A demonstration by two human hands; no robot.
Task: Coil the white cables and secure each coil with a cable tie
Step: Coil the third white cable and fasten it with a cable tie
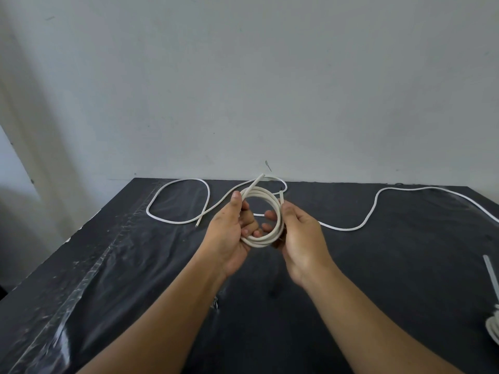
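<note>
A white cable coil [263, 194] of several loops is held upright above the black table [162, 265], between both hands. My left hand [229, 233] pinches its left side, thumb on top, where one free end [256, 182] sticks up and to the right. My right hand [302, 238] grips the coil's right side, next to the other short end. Behind the hands, a loose white cable [172, 201] loops across the far left of the table. Another loose white cable [378, 201] snakes off to the right edge.
At the right edge lie pale cable ties [491, 276] and part of a white coil [492, 327]. A strip of clear tape [89, 273] runs diagonally over the black cover on the left. A pale wall stands right behind the table's far edge.
</note>
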